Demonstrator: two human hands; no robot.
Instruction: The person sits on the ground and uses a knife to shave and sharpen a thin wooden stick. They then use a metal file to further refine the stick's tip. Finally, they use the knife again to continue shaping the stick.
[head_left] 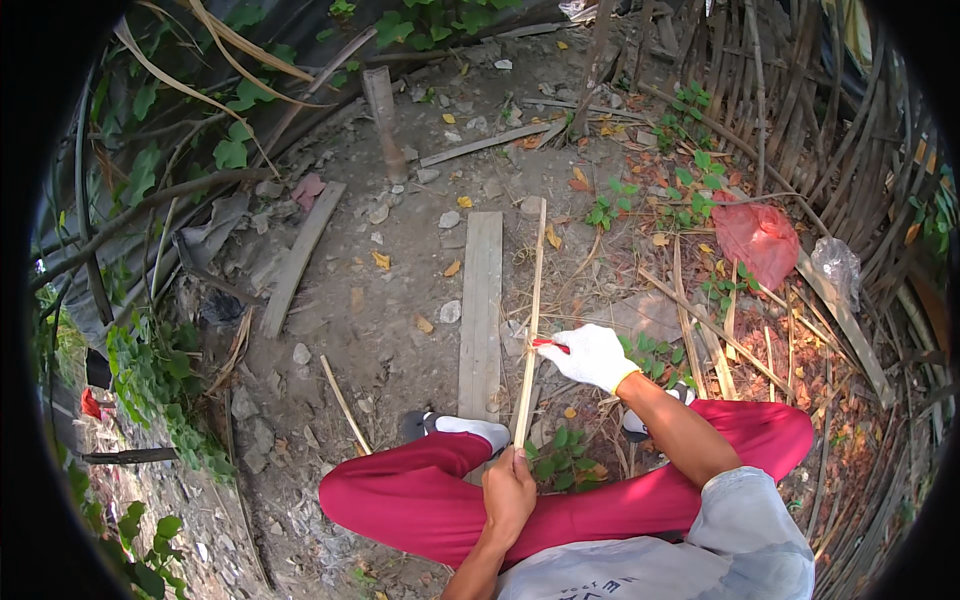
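A long, pale strip of wood or bamboo [538, 265] points away from me, its near end between my knees. My bare left hand [509, 488] is closed around that near end. In a white knit glove, my right hand [594, 358] grips a small tool with a red handle [548, 344]. The tool meets the strip around its middle; its blade or tip is too small to make out. Just left of the strip, a flat grey board [482, 300] lies on the ground.
A second board [305, 258] lies left, beyond a thin stick [345, 405]. A short post [386, 122] stands farther off. At right are a red plastic bag [755, 238], a clear bag [838, 268], loose sticks and a woven stick fence [855, 130]. Vines [165, 380] line the left side.
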